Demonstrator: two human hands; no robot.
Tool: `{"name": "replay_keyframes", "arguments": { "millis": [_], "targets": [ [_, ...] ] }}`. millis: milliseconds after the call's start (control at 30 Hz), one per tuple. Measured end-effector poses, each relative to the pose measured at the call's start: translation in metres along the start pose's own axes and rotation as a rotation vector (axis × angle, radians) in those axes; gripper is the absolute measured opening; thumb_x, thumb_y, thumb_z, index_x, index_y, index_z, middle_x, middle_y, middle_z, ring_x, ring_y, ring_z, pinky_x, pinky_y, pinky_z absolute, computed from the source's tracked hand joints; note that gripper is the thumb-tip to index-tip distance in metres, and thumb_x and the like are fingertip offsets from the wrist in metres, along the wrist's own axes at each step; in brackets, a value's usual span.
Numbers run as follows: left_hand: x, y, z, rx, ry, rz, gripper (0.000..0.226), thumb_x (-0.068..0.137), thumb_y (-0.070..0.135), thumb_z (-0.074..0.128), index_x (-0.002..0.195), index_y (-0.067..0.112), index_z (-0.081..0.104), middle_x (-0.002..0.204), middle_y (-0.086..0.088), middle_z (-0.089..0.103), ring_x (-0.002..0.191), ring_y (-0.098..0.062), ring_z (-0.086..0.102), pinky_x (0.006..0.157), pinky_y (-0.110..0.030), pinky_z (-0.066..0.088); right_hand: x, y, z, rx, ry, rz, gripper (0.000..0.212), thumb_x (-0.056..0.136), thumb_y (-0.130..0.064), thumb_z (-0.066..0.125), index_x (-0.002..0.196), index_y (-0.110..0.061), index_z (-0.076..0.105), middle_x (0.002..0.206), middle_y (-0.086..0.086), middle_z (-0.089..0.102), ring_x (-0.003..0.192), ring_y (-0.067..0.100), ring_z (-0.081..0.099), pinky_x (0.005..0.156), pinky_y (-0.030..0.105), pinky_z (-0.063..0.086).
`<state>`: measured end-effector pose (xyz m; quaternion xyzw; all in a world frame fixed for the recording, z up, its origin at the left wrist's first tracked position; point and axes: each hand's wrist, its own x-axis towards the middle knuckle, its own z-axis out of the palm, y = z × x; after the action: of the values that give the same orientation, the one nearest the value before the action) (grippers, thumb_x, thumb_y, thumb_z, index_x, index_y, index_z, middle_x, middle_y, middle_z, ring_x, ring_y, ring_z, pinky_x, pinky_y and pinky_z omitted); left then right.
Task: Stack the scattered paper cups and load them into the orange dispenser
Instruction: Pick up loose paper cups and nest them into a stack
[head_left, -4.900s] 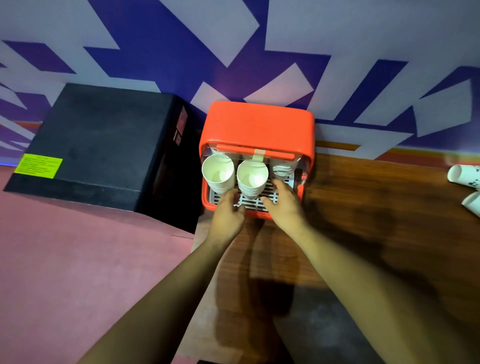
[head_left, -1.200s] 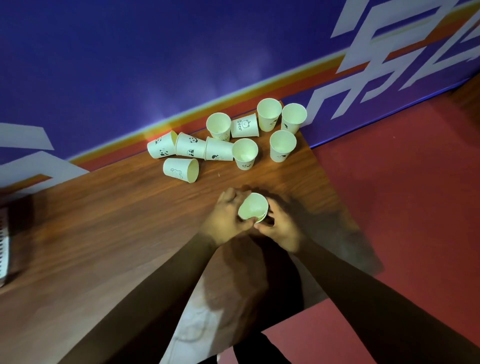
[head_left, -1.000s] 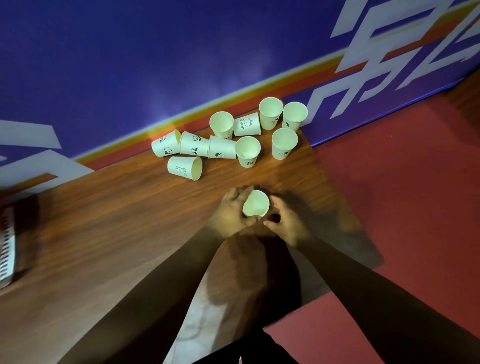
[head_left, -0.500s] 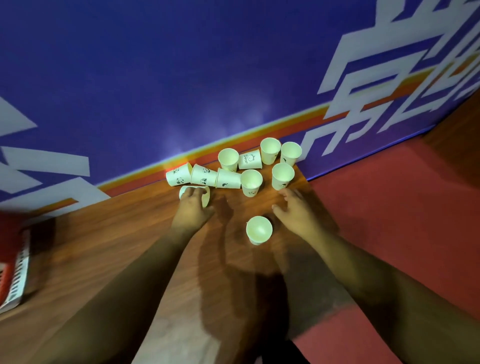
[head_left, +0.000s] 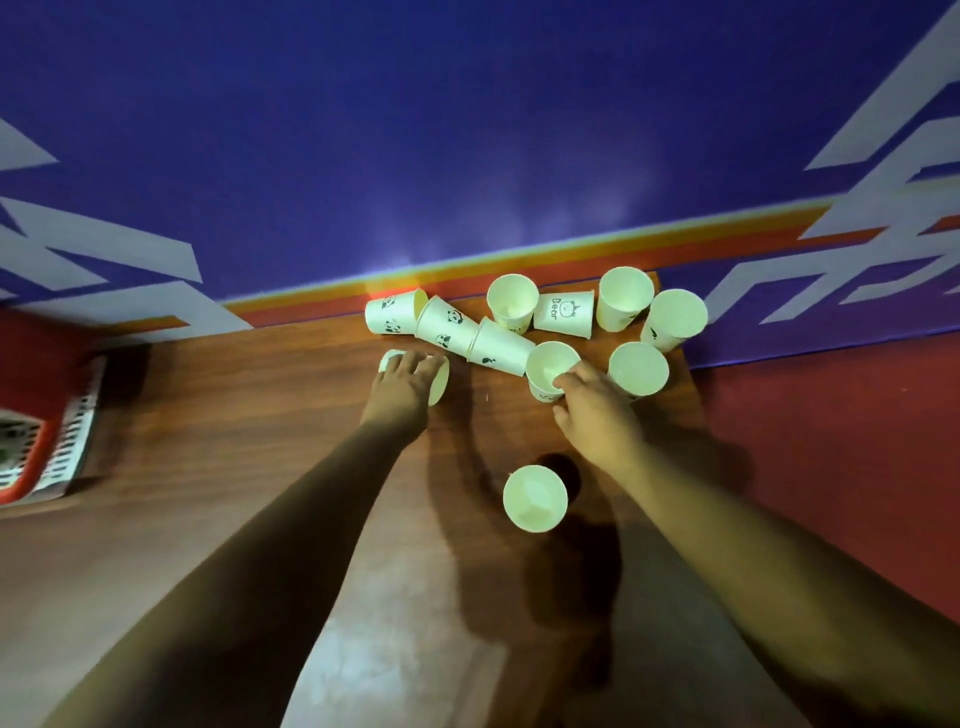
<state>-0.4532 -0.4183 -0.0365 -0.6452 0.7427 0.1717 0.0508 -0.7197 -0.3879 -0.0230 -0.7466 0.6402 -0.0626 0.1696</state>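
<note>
Several white paper cups lie scattered at the far right end of the wooden table (head_left: 218, 426), some upright, some on their sides. My left hand (head_left: 402, 387) is closed over a cup lying on its side (head_left: 439, 382). My right hand (head_left: 592, 410) grips the rim of an upright cup (head_left: 548, 366). One upright cup (head_left: 535, 498) stands alone nearer to me, between my forearms. A corner of the orange dispenser (head_left: 31, 447) with its white grille shows at the left edge.
A blue and white wall with an orange stripe runs right behind the cups. The table's right edge (head_left: 693, 374) drops to a red floor (head_left: 841, 441) just past the rightmost cups.
I set the stacked cup down on the table and let go. Both hands reached forward: the left onto the lying cup, the right onto an upright cup. The view turned away from the dispenser.
</note>
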Motion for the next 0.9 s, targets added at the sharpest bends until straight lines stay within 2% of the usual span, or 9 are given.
{"name": "replay_keyframes", "arguments": {
  "millis": [100, 233, 300, 400, 500, 567, 667, 800, 900],
  "targets": [
    [-0.003, -0.007, 0.007, 0.051, 0.062, -0.001, 0.072, 0.084, 0.005, 0.067, 0.150, 0.019, 0.042, 0.144, -0.011, 0.047, 0.127, -0.037, 0.040, 0.103, -0.047, 0.038, 0.006, 0.001, 0.003, 0.002, 0.044, -0.008, 0.027, 0.094, -0.017, 0.058, 0.120, -0.010, 0.061, 0.124, 0.006, 0.055, 0.113, 0.025, 0.055, 0.094, 0.033, 0.046],
    [-0.016, -0.018, 0.011, 0.064, 0.111, 0.014, 0.067, 0.082, 0.026, 0.077, 0.142, 0.017, 0.050, 0.135, -0.012, 0.053, 0.119, -0.034, 0.044, 0.095, -0.043, 0.040, 0.003, -0.003, -0.005, 0.105, 0.110, -0.025, 0.016, 0.092, -0.013, 0.061, 0.106, -0.006, 0.066, 0.115, 0.008, 0.059, 0.102, 0.026, 0.060, 0.083, 0.035, 0.053],
    [-0.024, -0.021, 0.010, 0.021, 0.175, 0.026, 0.070, 0.076, 0.034, 0.082, 0.136, 0.013, 0.054, 0.126, -0.013, 0.058, 0.113, -0.035, 0.047, 0.090, -0.044, 0.042, -0.004, -0.005, -0.018, 0.230, 0.145, 0.002, 0.011, 0.091, -0.013, 0.063, 0.099, -0.007, 0.067, 0.111, 0.005, 0.059, 0.096, 0.022, 0.061, 0.076, 0.027, 0.050],
    [-0.035, -0.022, 0.005, -0.224, 0.313, -0.010, 0.072, 0.069, 0.034, 0.088, 0.128, 0.007, 0.058, 0.121, -0.012, 0.061, 0.108, -0.035, 0.051, 0.090, -0.044, 0.043, -0.024, -0.006, -0.044, 0.427, 0.254, 0.008, 0.006, 0.082, -0.014, 0.074, 0.085, -0.009, 0.071, 0.110, 0.001, 0.052, 0.100, 0.016, 0.054, 0.085, 0.008, 0.035],
    [-0.054, -0.003, -0.016, -0.658, 0.332, -0.086, 0.064, 0.074, 0.030, 0.087, 0.129, 0.016, 0.055, 0.124, 0.000, 0.061, 0.112, -0.021, 0.054, 0.090, -0.034, 0.046, -0.056, -0.014, -0.066, 0.547, 0.284, -0.001, 0.011, 0.077, -0.014, 0.080, 0.074, -0.015, 0.070, 0.131, 0.003, 0.044, 0.117, 0.011, 0.043, 0.093, -0.001, 0.025],
    [-0.065, 0.013, -0.031, -0.958, 0.292, -0.111, 0.059, 0.078, 0.029, 0.086, 0.127, 0.021, 0.054, 0.123, 0.006, 0.063, 0.110, -0.011, 0.060, 0.087, -0.026, 0.049, -0.073, -0.021, -0.069, 0.635, 0.199, -0.006, 0.016, 0.076, -0.012, 0.080, 0.071, -0.019, 0.066, 0.141, -0.001, 0.041, 0.127, 0.010, 0.042, 0.099, 0.004, 0.028],
    [-0.081, 0.031, -0.045, -1.279, 0.300, -0.088, 0.069, 0.077, 0.027, 0.085, 0.137, 0.026, 0.052, 0.130, 0.004, 0.064, 0.116, -0.014, 0.062, 0.090, -0.029, 0.055, -0.096, -0.027, -0.060, 0.589, 0.140, -0.083, 0.017, 0.077, -0.013, 0.080, 0.072, -0.020, 0.065, 0.146, -0.002, 0.041, 0.134, 0.008, 0.041, 0.107, 0.022, 0.037],
    [-0.101, 0.046, -0.054, -1.401, 0.263, -0.020, 0.066, 0.077, 0.025, 0.082, 0.137, 0.026, 0.055, 0.130, 0.000, 0.065, 0.120, -0.022, 0.061, 0.093, -0.036, 0.056, -0.121, -0.032, -0.038, 0.524, 0.102, -0.087, 0.014, 0.077, -0.016, 0.079, 0.073, -0.017, 0.066, 0.145, -0.002, 0.044, 0.129, 0.011, 0.045, 0.103, 0.023, 0.040],
    [-0.116, 0.051, -0.054, -1.414, 0.252, 0.008, 0.062, 0.075, 0.031, 0.082, 0.131, 0.026, 0.057, 0.128, 0.002, 0.065, 0.119, -0.020, 0.060, 0.097, -0.039, 0.053, -0.128, -0.035, -0.023, 0.423, 0.133, -0.088, 0.019, 0.071, -0.019, 0.082, 0.085, -0.020, 0.069, 0.137, -0.003, 0.049, 0.123, 0.017, 0.048, 0.101, 0.034, 0.045]
  ]
}}
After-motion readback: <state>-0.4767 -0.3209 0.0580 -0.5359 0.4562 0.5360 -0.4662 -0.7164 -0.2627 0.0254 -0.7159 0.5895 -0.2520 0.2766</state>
